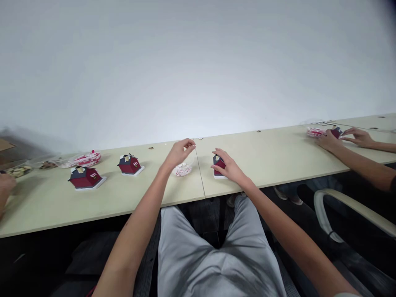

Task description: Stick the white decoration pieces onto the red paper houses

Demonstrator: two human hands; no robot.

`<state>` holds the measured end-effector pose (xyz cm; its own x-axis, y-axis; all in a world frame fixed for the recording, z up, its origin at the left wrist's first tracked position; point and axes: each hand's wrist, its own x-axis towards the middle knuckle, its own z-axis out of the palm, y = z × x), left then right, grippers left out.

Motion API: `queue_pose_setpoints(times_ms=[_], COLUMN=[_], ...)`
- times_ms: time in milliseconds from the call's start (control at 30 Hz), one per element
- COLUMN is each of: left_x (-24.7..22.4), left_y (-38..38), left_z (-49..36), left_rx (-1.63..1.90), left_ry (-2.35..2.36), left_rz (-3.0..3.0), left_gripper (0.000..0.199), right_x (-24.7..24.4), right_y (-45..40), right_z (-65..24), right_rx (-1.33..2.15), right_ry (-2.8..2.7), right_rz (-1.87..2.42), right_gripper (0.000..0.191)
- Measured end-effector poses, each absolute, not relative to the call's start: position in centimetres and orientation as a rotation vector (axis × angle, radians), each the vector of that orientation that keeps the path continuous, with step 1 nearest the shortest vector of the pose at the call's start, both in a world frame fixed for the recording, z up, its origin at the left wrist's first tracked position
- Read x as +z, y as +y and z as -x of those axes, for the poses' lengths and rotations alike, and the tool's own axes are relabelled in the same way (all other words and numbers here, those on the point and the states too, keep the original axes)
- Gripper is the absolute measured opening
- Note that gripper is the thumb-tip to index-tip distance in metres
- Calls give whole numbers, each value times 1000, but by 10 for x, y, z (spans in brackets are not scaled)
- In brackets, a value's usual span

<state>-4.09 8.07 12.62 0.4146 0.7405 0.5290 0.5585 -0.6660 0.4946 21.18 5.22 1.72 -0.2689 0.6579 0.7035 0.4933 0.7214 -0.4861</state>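
My right hand (228,165) is wrapped round a small model house (219,162) with dark red walls, a dark roof and a white base, which stands on the table and is partly covered by the fingers. My left hand (181,152) hovers above a clear bowl (182,169) of small red-and-white striped pieces. Its thumb and fingertips are pinched together; what they hold, if anything, is too small to name. Two similar houses stand to the left, one nearer (85,178) and one farther (130,164).
Clear containers with red-and-white pieces (88,158), brown pieces (48,165) and pale pieces (18,170) stand at left. A co-worker's hand (6,187) is at the left edge. At right, another co-worker's hands (329,140) hold a house. A seam (199,173) crosses the table.
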Motion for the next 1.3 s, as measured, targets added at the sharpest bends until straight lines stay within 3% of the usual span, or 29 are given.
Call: queue_pose_setpoints(times_ms=[167, 367, 633, 1300], left_x=[71, 18, 9, 12], left_y=[32, 26, 36, 31], left_z=[16, 7, 11, 7], left_rx=[1235, 1267, 1387, 1206], left_ry=[973, 892, 880, 713], left_rz=[-2261, -1895, -1725, -1588], left_gripper=[28, 27, 24, 34], right_x=[1, -11, -1, 3], right_y=[47, 39, 24, 19], right_z=[-202, -203, -198, -187], right_rx=[300, 333, 261, 169], right_ry=[-1750, -1784, -1773, -1873], right_rz=[978, 1042, 1180, 1294], right_gripper=[95, 89, 98, 101])
